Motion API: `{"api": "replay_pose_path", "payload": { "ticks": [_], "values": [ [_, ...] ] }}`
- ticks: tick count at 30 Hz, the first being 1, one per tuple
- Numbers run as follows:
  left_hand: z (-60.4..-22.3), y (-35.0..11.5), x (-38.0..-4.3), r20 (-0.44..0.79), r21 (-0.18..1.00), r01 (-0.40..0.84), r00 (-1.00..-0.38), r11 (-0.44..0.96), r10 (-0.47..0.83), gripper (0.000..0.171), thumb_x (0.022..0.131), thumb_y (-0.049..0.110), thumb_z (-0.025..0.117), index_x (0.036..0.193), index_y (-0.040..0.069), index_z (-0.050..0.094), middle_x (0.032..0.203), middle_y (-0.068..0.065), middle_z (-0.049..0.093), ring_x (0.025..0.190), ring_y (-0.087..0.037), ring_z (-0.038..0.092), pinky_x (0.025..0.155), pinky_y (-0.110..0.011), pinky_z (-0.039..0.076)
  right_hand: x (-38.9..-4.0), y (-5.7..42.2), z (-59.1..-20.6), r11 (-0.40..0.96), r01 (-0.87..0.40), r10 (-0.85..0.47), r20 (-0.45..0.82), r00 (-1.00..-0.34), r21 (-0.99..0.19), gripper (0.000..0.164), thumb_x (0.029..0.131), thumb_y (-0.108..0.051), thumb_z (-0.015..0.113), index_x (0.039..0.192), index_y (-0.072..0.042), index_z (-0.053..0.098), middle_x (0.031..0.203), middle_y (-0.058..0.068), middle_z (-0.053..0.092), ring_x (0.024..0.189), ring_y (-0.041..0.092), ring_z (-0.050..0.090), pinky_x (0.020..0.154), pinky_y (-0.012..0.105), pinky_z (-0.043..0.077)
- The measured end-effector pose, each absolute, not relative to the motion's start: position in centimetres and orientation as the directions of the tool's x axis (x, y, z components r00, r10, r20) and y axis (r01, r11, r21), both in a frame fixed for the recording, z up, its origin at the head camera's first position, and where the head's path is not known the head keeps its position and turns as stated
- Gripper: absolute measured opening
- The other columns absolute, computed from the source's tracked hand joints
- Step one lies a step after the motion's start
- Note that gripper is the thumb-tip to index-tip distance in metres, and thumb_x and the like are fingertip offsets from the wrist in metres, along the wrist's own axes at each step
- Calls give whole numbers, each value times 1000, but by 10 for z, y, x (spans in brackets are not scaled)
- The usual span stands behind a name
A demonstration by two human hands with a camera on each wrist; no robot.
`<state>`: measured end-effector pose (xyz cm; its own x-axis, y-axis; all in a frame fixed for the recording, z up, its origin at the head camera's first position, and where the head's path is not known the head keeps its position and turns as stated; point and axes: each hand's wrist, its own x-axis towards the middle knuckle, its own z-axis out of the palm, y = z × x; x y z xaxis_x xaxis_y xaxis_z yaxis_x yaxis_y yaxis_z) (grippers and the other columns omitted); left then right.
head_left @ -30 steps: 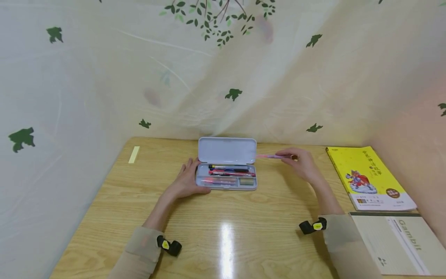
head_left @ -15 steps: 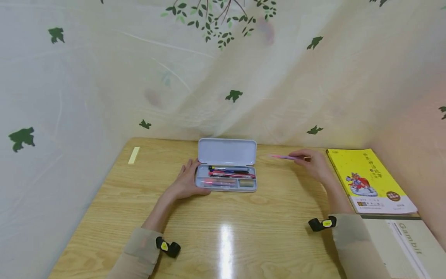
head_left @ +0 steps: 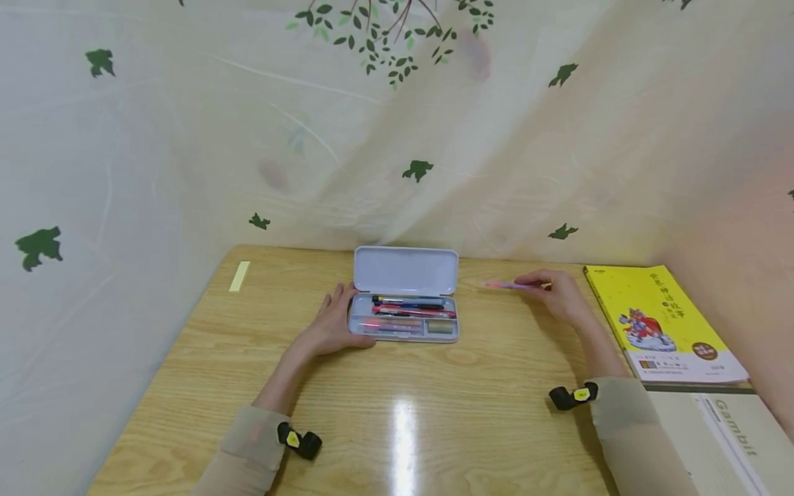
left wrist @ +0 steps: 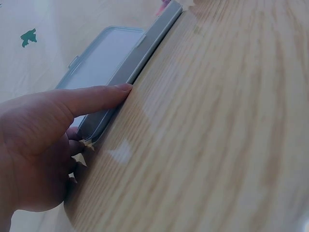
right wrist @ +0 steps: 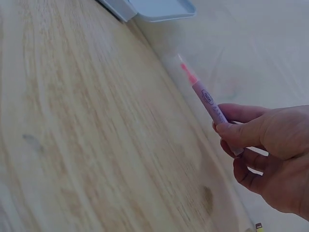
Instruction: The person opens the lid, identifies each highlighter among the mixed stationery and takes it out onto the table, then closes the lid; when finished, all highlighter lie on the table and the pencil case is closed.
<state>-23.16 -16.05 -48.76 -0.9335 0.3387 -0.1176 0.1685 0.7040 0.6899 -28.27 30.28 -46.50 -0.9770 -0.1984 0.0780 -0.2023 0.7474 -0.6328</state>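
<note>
An open pale blue pencil case (head_left: 405,271) stands at the back middle of the table, its lid tipped back. Inside lie several pens (head_left: 409,306), pinkish highlighters (head_left: 389,325) in the front compartment, and a small greyish-brown block (head_left: 439,326) at the front right. My left hand (head_left: 329,324) holds the case's left end, thumb (left wrist: 104,98) along the front side and fingers round the end. To the right of the case, my right hand (head_left: 555,296) pinches a highlighter (right wrist: 208,100) with a lilac barrel, pink tip and clear cap, pointing left above the table.
A yellow book (head_left: 664,320) lies at the table's right edge, with a beige Gambit notebook (head_left: 695,434) in front of it. A pale yellow strip (head_left: 239,276) is at the back left. A leaf-patterned curtain (head_left: 397,172) hangs behind the table.
My right hand has moved right, away from the case, with the highlighter, and has slowed in the last half second. The left hand stays at the case.
</note>
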Motion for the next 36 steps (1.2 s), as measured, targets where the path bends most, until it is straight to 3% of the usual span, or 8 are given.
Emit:
{"api": "replay_pose_path", "payload": {
  "ticks": [6, 13, 22, 36],
  "values": [
    [-485, -159, -230, -106, 697, 178, -933, 695, 345, 109, 76, 36, 89, 159, 6, 25, 171, -24, 17, 161, -46, 0, 130, -62, -2, -284, 303, -469, 755, -216, -206, 89, -974, -620, 23, 97, -5, 68, 119, -4, 76, 120, 20, 74, 109, 33, 66, 87, 31, 52],
    [-484, -159, -229, -104, 698, 184, -930, 692, 353, 100, 76, 35, 88, 152, 4, 32, 172, -23, 15, 160, -47, 0, 130, -62, -2, -285, 303, -474, 759, -222, -216, 86, -973, -612, 22, 95, -4, 70, 117, -3, 76, 119, 22, 74, 106, 34, 66, 85, 33, 53],
    [-486, -159, -231, -101, 694, 185, -932, 695, 349, 102, 76, 36, 89, 153, 5, 31, 171, -24, 17, 160, -47, 0, 130, -62, -1, -284, 300, -475, 760, -194, -210, 47, -977, -621, 23, 97, -4, 68, 119, -4, 75, 121, 23, 73, 106, 37, 66, 85, 36, 54],
    [-484, -159, -230, -104, 694, 181, -932, 697, 346, 101, 76, 36, 89, 153, 5, 31, 172, -23, 16, 161, -46, 0, 131, -61, -1, -283, 297, -475, 767, -209, -218, 59, -974, -606, 22, 97, -3, 68, 117, -2, 75, 117, 24, 71, 106, 39, 66, 91, 53, 56]
  ]
}}
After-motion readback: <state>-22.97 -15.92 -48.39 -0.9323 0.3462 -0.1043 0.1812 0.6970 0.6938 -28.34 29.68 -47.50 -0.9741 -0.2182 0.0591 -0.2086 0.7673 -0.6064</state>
